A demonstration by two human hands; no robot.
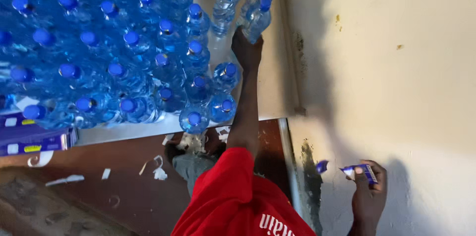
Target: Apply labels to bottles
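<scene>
My left hand [246,50] reaches far forward from a red sleeve [233,191] and grips a clear plastic water bottle [258,18] with a blue cap. That bottle stands among three like it at the back, near the wall. My right hand [369,194] is low on the right, against the pale wall. It pinches a small blue-and-white strip [364,170] with a blue end piece [322,166] sticking out to the left. Between the hands, several blue-capped bottles [148,62] stand packed together on a white surface [124,132].
A pale, stained wall [396,67] fills the right side. Blue-and-white boxes [34,139] lie at the left edge. Torn white paper scraps [158,171] lie scattered on the brown floor [124,191]. Grey cloth [191,166] shows below the bottles.
</scene>
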